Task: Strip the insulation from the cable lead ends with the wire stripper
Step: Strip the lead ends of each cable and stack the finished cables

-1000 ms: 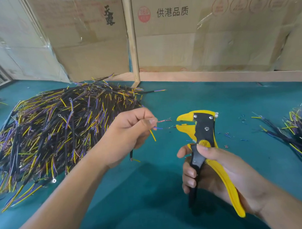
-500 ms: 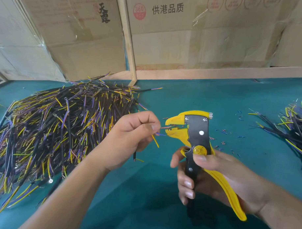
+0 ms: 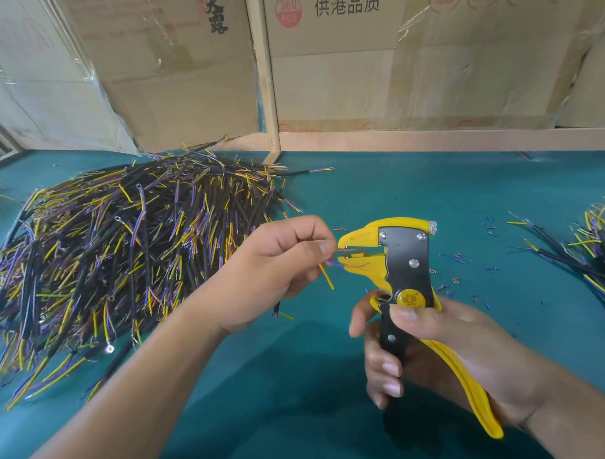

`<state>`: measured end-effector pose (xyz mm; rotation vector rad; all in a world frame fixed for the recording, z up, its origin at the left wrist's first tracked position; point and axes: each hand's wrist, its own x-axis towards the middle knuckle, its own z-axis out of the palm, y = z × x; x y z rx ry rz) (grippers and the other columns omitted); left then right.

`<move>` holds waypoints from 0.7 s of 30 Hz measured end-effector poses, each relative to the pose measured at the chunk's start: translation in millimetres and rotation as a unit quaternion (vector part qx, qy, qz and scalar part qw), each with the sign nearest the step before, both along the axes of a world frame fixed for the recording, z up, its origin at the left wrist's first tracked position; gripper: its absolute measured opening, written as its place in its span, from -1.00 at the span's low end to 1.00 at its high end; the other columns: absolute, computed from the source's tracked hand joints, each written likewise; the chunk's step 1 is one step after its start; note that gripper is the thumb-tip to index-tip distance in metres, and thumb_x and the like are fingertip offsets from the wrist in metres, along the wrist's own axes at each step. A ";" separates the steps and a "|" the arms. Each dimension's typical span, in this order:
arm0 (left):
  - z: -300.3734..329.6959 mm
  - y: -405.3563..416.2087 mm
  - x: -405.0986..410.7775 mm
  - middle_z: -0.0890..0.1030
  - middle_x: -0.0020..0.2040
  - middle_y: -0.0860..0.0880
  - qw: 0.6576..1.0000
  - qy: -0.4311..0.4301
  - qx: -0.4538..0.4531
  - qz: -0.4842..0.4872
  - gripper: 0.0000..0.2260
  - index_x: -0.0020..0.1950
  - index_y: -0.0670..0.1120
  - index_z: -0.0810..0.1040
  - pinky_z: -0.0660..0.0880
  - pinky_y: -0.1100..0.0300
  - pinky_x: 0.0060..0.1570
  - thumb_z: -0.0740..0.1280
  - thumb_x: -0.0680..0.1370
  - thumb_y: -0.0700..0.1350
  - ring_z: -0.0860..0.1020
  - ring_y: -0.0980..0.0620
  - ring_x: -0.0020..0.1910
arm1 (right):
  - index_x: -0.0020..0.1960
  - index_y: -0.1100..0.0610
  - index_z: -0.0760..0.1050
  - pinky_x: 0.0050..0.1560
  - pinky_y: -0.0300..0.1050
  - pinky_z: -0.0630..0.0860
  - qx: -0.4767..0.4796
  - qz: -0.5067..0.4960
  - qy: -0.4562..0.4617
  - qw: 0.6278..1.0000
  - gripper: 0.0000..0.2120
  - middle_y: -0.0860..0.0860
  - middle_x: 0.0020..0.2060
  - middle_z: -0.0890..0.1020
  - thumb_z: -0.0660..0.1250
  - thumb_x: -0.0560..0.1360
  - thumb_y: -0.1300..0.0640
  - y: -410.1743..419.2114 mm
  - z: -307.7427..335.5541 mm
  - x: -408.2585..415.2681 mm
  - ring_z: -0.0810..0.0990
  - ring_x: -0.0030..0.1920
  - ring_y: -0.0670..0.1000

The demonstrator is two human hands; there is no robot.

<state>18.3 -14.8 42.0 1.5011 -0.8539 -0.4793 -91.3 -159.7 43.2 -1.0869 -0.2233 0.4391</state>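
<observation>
Left hand (image 3: 278, 264) pinches a cable, its thin leads (image 3: 343, 252) fed into the open mouth of the stripper (image 3: 403, 260), likely so one squeeze bares them. Right hand (image 3: 432, 341) wraps the handles upright, thumb near the pivot, steadying the tool (the yellow lead (image 3: 326, 276) hangs outside). Unstripped pile (image 3: 123, 252) lies left, another bundle (image 3: 583, 254) right.

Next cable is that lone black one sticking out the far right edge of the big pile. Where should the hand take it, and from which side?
Judging by its pose, pinch the black cable on its sheath just behind the coloured leads, coming from the right over bare green mat. That end lies flat and clear of the big pile, leads pointing right, so the left hand would hold it ready for the wire stripper.
</observation>
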 end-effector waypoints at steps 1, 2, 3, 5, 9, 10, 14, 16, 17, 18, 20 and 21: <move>-0.2 -0.2 -0.1 0.34 -0.42 0.02 1.000 0.000 0.002 0.000 -0.84 -0.24 0.01 0.54 0.13 0.27 -0.48 0.32 0.49 0.03 0.20 0.10 -0.48 | 0.08 0.26 0.56 -0.13 0.13 0.51 0.000 -0.009 0.007 1.000 -0.53 0.16 -0.33 0.42 0.53 0.43 -0.11 -33.1 -18.2 -17.5 0.45 -0.33 0.14; 0.0 -0.5 -0.1 0.33 -0.41 0.00 1.000 0.001 0.004 0.001 -0.84 -0.24 0.00 0.53 0.13 0.27 -0.48 0.31 0.49 0.03 0.20 0.10 -0.48 | 0.06 0.25 0.56 -0.15 0.12 0.51 -0.012 -0.013 0.012 1.000 -0.54 0.15 -0.34 0.41 0.53 0.43 -0.12 -39.3 -25.1 -19.5 0.44 -0.35 0.13; 0.2 -0.6 -0.1 0.32 -0.41 -0.01 1.000 0.001 0.006 0.001 -0.84 -0.24 0.00 0.53 0.13 0.27 -0.48 0.31 0.49 0.04 0.20 0.09 -0.47 | 0.04 0.25 0.56 -0.17 0.10 0.51 -0.019 -0.016 0.030 0.999 -0.54 0.14 -0.35 0.40 0.53 0.42 -0.12 -45.4 -28.8 -22.6 0.43 -0.36 0.13; 0.3 -1.2 -0.4 0.31 -0.41 -0.01 1.000 -0.001 0.013 0.000 -0.84 -0.23 -0.01 0.53 0.10 0.24 -0.47 0.31 0.50 0.03 0.18 0.08 -0.47 | 0.00 0.24 0.56 -0.22 0.07 0.51 -0.015 -0.016 0.028 0.999 -0.56 0.12 -0.37 0.38 0.52 0.43 -0.12 -40.5 -29.9 -18.3 0.41 -0.39 0.11; -0.1 -2.6 -1.6 0.25 -0.41 0.01 1.000 0.000 0.027 -0.006 -0.82 -0.21 -0.04 0.53 0.13 0.27 -0.47 0.26 0.58 -0.08 0.16 0.08 -0.45 | -0.07 0.24 0.55 -0.32 0.02 0.46 -0.023 -0.042 0.057 0.997 -0.64 0.11 -0.41 0.32 0.44 0.47 -0.09 -40.3 -29.9 -18.5 0.35 -0.44 0.08; -0.1 -3.1 -1.8 0.23 -0.41 -0.02 1.000 0.002 0.030 -0.006 -0.81 -0.21 -0.05 0.52 0.13 0.29 -0.47 0.23 0.59 -0.09 0.16 0.08 -0.45 | -0.09 0.24 0.54 -0.33 0.01 0.45 -0.025 -0.053 0.064 0.996 -0.64 0.11 -0.42 0.31 0.43 0.47 -0.09 -39.0 -28.9 -18.6 0.34 -0.45 0.08; -0.2 -2.5 -1.1 0.18 -0.35 -0.19 0.999 0.007 0.039 0.000 -0.80 -0.22 -0.10 0.48 0.13 0.27 -0.47 0.21 0.57 -0.09 0.17 0.05 -0.43 | -0.14 0.21 0.52 -0.38 -0.05 0.42 -0.019 -0.056 0.072 0.996 -0.60 0.09 -0.45 0.28 0.49 0.44 -0.13 -37.4 -30.0 -19.8 0.31 -0.48 0.05; -0.7 -1.7 0.4 0.23 -0.34 -0.16 0.999 0.012 0.040 -0.002 -0.81 -0.24 -0.09 0.48 0.14 0.25 -0.47 0.21 0.56 -0.10 0.18 0.05 -0.45 | -0.17 0.18 0.50 -0.44 -0.13 0.38 -0.016 -0.066 0.081 0.994 -0.55 0.05 -0.48 0.26 0.53 0.38 -0.18 -36.4 -27.4 -20.3 0.26 -0.53 0.01; -1.1 -1.2 1.4 0.25 -0.33 -0.16 0.999 0.013 0.044 -0.005 -0.81 -0.25 -0.09 0.46 0.13 0.23 -0.47 0.22 0.54 -0.09 0.18 0.04 -0.45 | -0.19 0.17 0.48 -0.47 -0.19 0.34 -0.022 -0.078 0.087 0.993 -0.54 0.03 -0.50 0.24 0.53 0.36 -0.20 -37.0 -26.3 -20.4 0.23 -0.56 -0.01; -1.6 -0.6 2.1 0.27 -0.32 -0.17 0.999 0.015 0.049 -0.009 -0.82 -0.26 -0.09 0.45 0.12 0.24 -0.47 0.24 0.52 -0.07 0.17 0.03 -0.45 | -0.21 0.15 0.46 -0.50 -0.23 0.30 -0.033 -0.091 0.090 0.991 -0.55 0.02 -0.51 0.23 0.51 0.35 -0.21 -37.6 -24.6 -20.5 0.19 -0.58 -0.04; -2.1 0.8 2.7 0.27 -0.34 -0.16 0.998 0.014 0.058 -0.025 -0.82 -0.28 -0.05 0.45 0.15 0.28 -0.49 0.26 0.48 0.00 0.19 0.05 -0.47 | -0.23 0.15 0.46 -0.51 -0.26 0.28 -0.047 -0.106 0.089 0.989 -0.56 0.01 -0.52 0.21 0.48 0.35 -0.22 -38.4 -23.2 -21.2 0.16 -0.59 -0.05; -1.8 1.9 2.9 0.27 -0.37 -0.14 0.998 0.005 0.061 -0.031 -0.82 -0.30 -0.01 0.46 0.17 0.30 -0.49 0.26 0.47 0.02 0.20 0.07 -0.48 | -0.23 0.14 0.46 -0.51 -0.27 0.27 -0.046 -0.106 0.087 0.989 -0.56 0.01 -0.52 0.21 0.48 0.35 -0.22 -38.8 -22.7 -20.7 0.16 -0.59 -0.05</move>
